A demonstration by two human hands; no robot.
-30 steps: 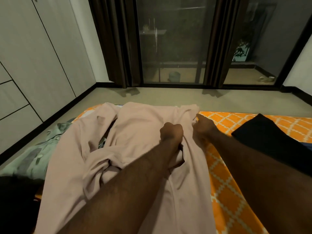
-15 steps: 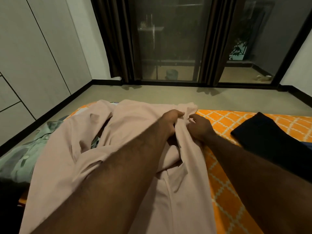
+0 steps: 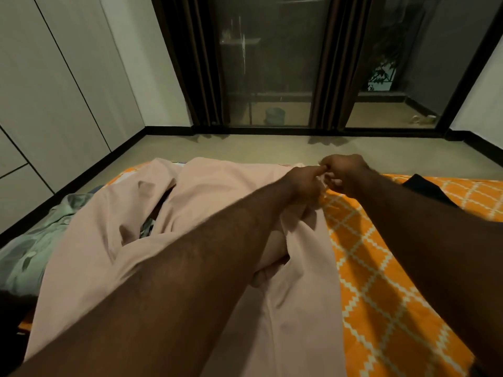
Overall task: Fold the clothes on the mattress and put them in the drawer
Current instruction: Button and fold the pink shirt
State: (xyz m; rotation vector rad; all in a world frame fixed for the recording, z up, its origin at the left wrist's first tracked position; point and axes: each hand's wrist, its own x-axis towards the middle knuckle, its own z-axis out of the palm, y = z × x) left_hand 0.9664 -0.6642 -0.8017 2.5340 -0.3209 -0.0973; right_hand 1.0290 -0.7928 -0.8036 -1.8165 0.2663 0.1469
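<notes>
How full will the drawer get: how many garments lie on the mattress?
3: pink garment in the middle, green patterned garment at left, dark garment at right. More may hide under the pink.

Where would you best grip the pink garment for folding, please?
Grip the pink garment at its far right corner, coming from the right over the orange sheet: that edge lies free, the middle is bunched. Left hand and right hand pinch there.
</notes>
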